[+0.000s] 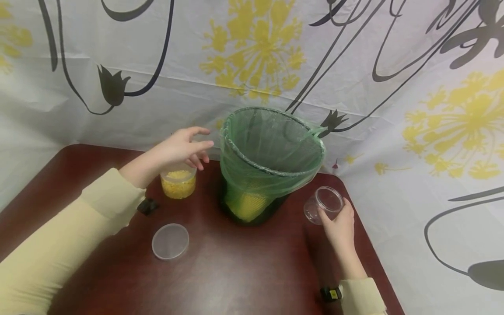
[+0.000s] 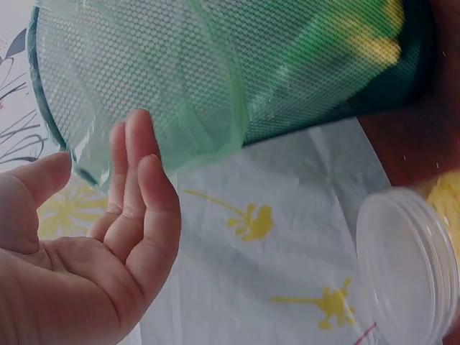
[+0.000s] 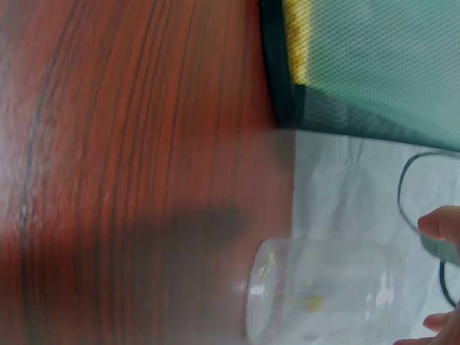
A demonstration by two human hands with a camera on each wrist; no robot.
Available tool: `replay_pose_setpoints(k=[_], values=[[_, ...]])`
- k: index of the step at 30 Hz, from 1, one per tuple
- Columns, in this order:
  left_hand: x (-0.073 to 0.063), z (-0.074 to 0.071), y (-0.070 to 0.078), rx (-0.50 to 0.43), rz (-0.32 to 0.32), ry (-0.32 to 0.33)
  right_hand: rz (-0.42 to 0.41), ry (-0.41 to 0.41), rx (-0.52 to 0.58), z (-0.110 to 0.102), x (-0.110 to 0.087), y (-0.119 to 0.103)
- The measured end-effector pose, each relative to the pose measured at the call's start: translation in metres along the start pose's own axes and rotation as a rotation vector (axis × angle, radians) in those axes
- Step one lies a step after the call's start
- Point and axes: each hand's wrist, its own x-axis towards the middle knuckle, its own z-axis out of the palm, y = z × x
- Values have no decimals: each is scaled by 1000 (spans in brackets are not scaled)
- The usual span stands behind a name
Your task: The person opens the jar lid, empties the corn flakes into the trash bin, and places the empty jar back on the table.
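My left hand (image 1: 185,146) hovers at the left side of a bin lined with green netted bag (image 1: 271,181), its fingers loosely bent and holding nothing. Below that hand stands a clear tub (image 1: 178,186) of yellow bits; its translucent rim (image 2: 410,266) shows in the left wrist view. Over at the right, my right hand (image 1: 340,223) is beside a clear jar (image 1: 315,210) standing on the table. Thumb and fingers are spread about the jar's rim end. In the right wrist view the jar (image 3: 323,287) has a small yellow speck, and the fingers (image 3: 442,224) appear apart from it.
A round translucent lid (image 1: 170,241) lies on the dark red table (image 1: 236,271). Yellow stuff (image 1: 252,208) shows through the bin's lower mesh. A patterned white cloth (image 1: 165,52) hangs behind the table and along its sides.
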Motion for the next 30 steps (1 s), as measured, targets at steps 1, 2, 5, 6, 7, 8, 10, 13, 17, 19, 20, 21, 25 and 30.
replay_pose_setpoints(k=[1, 2, 5, 6, 7, 8, 10, 13, 17, 19, 20, 21, 25, 30], values=[[0, -2, -2, 16, 9, 3, -8, 8, 4, -1, -2, -2], [-1, -4, -4, 39, 21, 11, -16, 16, 6, -1, -3, -5], [-1, -9, -10, 157, 50, 41, -35, 27, 12, -3, -9, -13], [-2, -10, -12, 211, 56, 57, -38, 29, 11, -4, -11, -15], [-2, -11, -15, 269, 57, 74, -39, 29, 10, -5, -14, -18], [-2, -11, -18, 324, 59, 87, -37, 27, 8, -6, -16, -20], [-4, -12, -23, 412, 53, 101, -35, 19, 12, -7, -21, -25], [-5, -12, -32, 494, 55, 111, -37, -4, 19, -6, -30, -31], [-5, -13, -43, 547, 55, 109, -58, -54, 60, -3, -41, -39], [-4, -13, -48, 575, 62, 111, -74, -80, 98, 0, -46, -42], [-4, -13, -51, 591, 65, 115, -79, -92, 117, 2, -48, -44], [-4, -13, -54, 607, 72, 119, -86, -107, 141, 3, -51, -46], [-2, -11, -64, 654, 62, 136, -140, -139, 213, 11, -61, -54], [1, -9, -76, 683, 34, 130, -251, -172, 298, 26, -73, -61]])
